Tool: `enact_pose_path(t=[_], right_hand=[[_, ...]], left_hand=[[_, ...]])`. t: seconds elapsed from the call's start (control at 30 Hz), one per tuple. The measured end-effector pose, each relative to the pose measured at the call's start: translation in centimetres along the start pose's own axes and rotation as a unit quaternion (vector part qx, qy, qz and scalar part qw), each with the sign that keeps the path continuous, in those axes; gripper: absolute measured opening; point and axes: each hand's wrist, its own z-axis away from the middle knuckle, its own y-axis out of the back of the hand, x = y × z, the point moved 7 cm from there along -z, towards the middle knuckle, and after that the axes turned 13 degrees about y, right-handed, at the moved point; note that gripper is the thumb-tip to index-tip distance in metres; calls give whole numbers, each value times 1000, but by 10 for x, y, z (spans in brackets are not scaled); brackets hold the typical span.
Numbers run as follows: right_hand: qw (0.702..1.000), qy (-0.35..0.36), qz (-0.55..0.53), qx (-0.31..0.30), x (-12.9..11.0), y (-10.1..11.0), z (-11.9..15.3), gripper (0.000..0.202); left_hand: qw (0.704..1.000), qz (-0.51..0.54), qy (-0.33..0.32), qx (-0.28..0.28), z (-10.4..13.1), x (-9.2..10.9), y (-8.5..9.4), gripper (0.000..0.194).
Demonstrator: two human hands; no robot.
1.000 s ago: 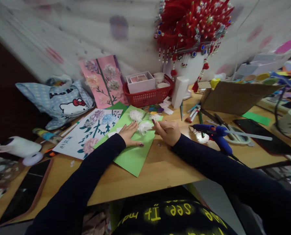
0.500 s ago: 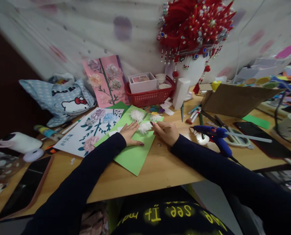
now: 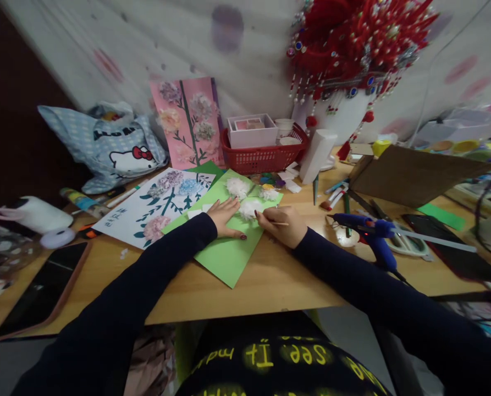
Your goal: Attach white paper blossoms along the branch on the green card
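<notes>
Light-green paper [image 3: 225,265] lay flat on the wooden counter [image 3: 286,286], under the left hand [image 3: 226,217], which rested palm down with its fingers spread apart and gripped nothing. White flowers [image 3: 250,209] sat on that paper, one just right of the left hand's fingertips and two a little beyond them. The right hand [image 3: 285,224], at the paper's right edge, had its fingers pinched together, clamped on a thin stick [image 3: 281,224]; it was close beside the nearest flower, though the fingers hid the stick's tip, so contact could not be made out. Left of the left hand, a white sheet [image 3: 115,225] bore purple, blue and pink blooms with dark leaves, its right part overlapped by the green paper. Beyond the left hand, a pink picture [image 3: 173,148] with similar blooms stood upright, and a patterned blue bag [image 3: 99,162] slumped to its left. A red basket [image 3: 261,161] holding a white box [image 3: 253,138] stood beyond both hands, with a beaded red headdress [image 3: 360,49] farther off to its right. To the right of the right hand, a blue glue gun [image 3: 379,247] lay on its side, and a dark phone [image 3: 447,242] lay farther right.
</notes>
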Motion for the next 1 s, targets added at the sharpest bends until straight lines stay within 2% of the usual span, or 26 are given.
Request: enact_pose_path(t=[0.17, 0.43, 0.6, 0.8, 1.0], right_hand=[[997, 27, 70, 1, -10, -9, -7, 51], [997, -64, 38, 21, 8, -10, -20, 56], [994, -33, 99, 24, 3, -14, -27, 57], [994, -44, 98, 36, 10, -15, -22, 53], [994, -62, 69, 54, 9, -8, -16, 51]], left_hand=[[1000, 8, -6, 5, 0, 1, -1, 109], [1000, 18, -11, 7, 0, 1, 0, 111], [1000, 21, -18, 6, 0, 1, 1, 111], [1000, 0, -6, 10, -2, 0, 0, 111], [1000, 13, -15, 8, 1, 1, 1, 111]])
